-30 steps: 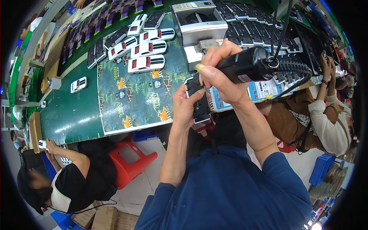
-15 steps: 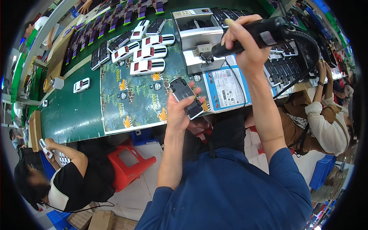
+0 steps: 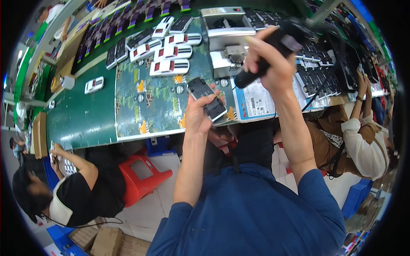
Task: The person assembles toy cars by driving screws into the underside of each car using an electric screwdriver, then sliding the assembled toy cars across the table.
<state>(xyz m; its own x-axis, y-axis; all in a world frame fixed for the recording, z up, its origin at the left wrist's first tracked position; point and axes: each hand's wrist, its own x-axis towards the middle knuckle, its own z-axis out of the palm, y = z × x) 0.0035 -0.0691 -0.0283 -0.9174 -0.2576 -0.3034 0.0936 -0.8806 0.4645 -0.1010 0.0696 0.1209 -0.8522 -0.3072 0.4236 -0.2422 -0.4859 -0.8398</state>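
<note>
Left grip (image 3: 199, 114) pinches a toy car (image 3: 200, 88), thumb across its upturned dark underside, right over the near edge of the bench (image 3: 85, 121)! Right grip (image 3: 275, 70) wraps a black handheld tool (image 3: 287, 40), tip angled down-left, well clear of the car. Beyond, a silver machine (image 3: 226, 32) stands; white cars (image 3: 171, 67) bunch left of it, upturned cars (image 3: 318, 81) line the right.

Held toy car (image 3: 200, 88): black underside, white edge
Power tool (image 3: 276, 41): black, with pale label
5 toy cars (image 3: 170, 67): white, dark red windows, black stripes
Worktop (image 3: 83, 119): plain green
Mat (image 3: 164, 109) at worktop's near edge: green, orange animal figures
</note>
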